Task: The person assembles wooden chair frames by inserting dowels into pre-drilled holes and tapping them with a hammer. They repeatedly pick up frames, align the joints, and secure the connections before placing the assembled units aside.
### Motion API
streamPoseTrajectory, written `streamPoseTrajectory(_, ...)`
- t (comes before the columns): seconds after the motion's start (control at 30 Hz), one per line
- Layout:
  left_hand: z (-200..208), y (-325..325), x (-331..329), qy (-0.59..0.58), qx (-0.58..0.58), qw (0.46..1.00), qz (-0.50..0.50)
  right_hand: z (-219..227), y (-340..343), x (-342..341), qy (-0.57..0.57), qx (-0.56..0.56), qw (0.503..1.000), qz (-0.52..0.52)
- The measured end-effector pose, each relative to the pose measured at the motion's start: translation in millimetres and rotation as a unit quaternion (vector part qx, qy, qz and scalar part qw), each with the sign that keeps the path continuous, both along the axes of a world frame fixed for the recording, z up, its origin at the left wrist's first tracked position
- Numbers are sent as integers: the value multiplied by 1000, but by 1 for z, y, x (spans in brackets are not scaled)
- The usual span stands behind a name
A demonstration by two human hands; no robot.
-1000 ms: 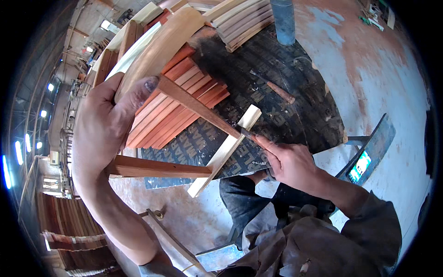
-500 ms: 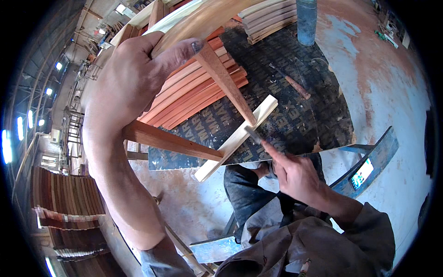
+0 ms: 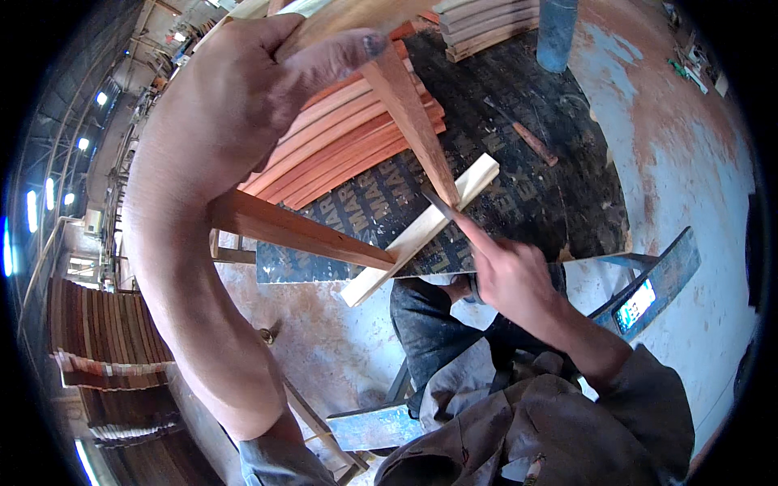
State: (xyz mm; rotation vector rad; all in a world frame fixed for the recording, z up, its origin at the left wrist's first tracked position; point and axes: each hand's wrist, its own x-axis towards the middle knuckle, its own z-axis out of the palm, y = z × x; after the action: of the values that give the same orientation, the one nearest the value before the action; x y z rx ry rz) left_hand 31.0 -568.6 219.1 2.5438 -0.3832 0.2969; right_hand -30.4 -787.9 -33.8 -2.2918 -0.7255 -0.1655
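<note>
My left hand (image 3: 235,105) is wrapped round the upper part of a wooden frame, its thumb along a broad pale board (image 3: 356,20). Two reddish tapered legs (image 3: 409,121) of the frame slant down to a pale wooden strip (image 3: 421,231), which lies across the dark board's near edge. In my right hand (image 3: 519,279) is a flat metal blade (image 3: 438,202); the index finger stretches along it, and any handle is hidden in the palm. The blade lies against the strip beside the tip of the right-hand leg.
On the dark printed board (image 3: 567,194) lie a wooden-handled tool (image 3: 535,144) and stacked reddish slats (image 3: 348,154). A blue-grey cylinder (image 3: 557,36) stands at its far edge. A lit phone (image 3: 634,306) rests on a blue bench (image 3: 677,263) at right. Stacked wood (image 3: 109,324) stands at left.
My right hand has moved the blade up and left, from just below the leg's tip to across the strip beside it. My left hand still grips the frame; the view has shifted slightly.
</note>
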Motion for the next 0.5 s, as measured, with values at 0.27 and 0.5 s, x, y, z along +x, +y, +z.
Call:
streamPoseTrajectory(0.27, 6, 23, 10, 27, 101, 994, 11, 22, 0, -57, 102, 98, 990, 27)
streamPoseTrajectory(0.5, 40, -46, -17, 82, 208, 948, 225, 3, 45, -73, 59, 15, 995, 84)
